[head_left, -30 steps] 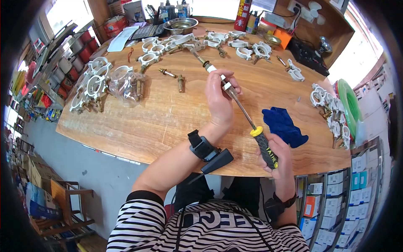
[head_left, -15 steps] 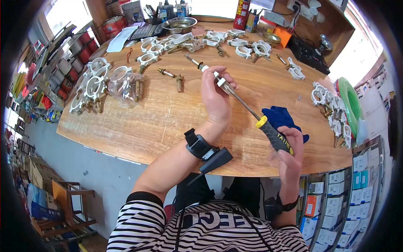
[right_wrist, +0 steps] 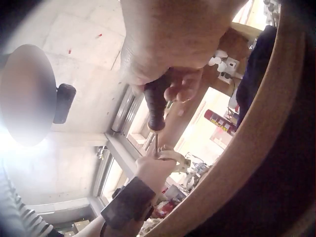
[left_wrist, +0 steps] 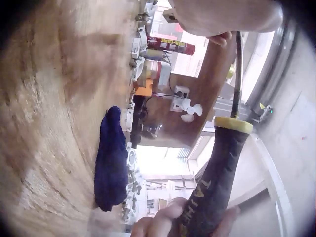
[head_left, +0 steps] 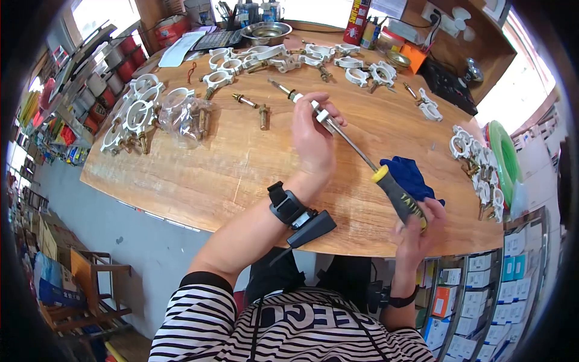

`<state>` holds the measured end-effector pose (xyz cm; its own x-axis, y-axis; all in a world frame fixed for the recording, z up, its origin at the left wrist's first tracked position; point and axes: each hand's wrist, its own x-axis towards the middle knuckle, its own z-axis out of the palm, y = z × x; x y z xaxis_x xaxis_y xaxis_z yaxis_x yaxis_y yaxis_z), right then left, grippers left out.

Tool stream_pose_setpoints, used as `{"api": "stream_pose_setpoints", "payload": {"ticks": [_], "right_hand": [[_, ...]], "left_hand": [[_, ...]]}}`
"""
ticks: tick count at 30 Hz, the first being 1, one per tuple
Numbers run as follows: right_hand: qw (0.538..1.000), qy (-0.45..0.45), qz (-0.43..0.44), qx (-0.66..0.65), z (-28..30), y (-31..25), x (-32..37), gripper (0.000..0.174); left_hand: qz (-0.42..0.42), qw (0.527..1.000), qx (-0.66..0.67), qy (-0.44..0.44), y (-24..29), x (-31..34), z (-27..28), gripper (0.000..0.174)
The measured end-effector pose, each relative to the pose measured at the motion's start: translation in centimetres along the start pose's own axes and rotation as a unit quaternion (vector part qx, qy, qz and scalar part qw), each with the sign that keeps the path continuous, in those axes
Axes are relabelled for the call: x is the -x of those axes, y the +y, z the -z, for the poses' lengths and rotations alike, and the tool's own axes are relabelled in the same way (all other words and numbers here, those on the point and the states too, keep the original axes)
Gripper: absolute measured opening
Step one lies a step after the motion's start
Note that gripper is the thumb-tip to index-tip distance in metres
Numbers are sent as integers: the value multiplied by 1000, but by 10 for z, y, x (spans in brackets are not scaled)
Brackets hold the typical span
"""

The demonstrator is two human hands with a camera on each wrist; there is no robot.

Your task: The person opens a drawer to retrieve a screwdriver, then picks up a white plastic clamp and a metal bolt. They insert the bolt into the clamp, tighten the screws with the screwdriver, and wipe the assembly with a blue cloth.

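My left hand [head_left: 318, 123] is raised over the middle of the wooden table [head_left: 229, 163] and pinches a small white clamp [head_left: 321, 114] with a brass bolt [head_left: 283, 89] sticking out toward the far side. A long screwdriver [head_left: 398, 198] with a yellow collar and black handle has its shaft running into that clamp. My right hand [head_left: 417, 228] grips the handle's end near the table's front right edge. In the right wrist view the right hand [right_wrist: 177, 44] curls round the handle [right_wrist: 157, 106], with the left hand [right_wrist: 157, 172] beyond. The left wrist view shows the handle [left_wrist: 212, 177] close up.
A blue cloth [head_left: 411, 178] lies just behind the screwdriver handle. Several white pipe clamps [head_left: 136, 114] and loose bolts ring the table's left, far and right sides. A plastic bag of bolts [head_left: 184, 117], a metal bowl [head_left: 265, 31] and a green hose coil [head_left: 502, 151] are also there.
My right hand has carried the screwdriver handle to the right and nearer the table's front edge, so the shaft lies flatter. The left hand keeps its grip on the clamp, almost in place.
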<state>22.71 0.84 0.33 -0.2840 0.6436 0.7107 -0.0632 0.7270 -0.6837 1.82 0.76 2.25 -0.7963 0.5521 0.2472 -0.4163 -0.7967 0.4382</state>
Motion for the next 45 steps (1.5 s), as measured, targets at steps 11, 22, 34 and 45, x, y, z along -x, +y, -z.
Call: {"api": "stream_pose_setpoints", "payload": {"ticks": [11,22,34,45], "right_hand": [[982,87,-121,-119,-6,1,-3,21],[972,-36,-203,-114,10,17,-23,40],[988,-127,-30,-86,-39,1,-104,23],[989,-107,22,-100,-44,34,-87,23]], "left_hand": [[-18,1000,9,-10,0,1,-2,25],[-29,999,33,24,0,-7,4,24],[-91,989,79,88,18,-39,18,21],[-116,989,35,87,15,-43,23,24]]}}
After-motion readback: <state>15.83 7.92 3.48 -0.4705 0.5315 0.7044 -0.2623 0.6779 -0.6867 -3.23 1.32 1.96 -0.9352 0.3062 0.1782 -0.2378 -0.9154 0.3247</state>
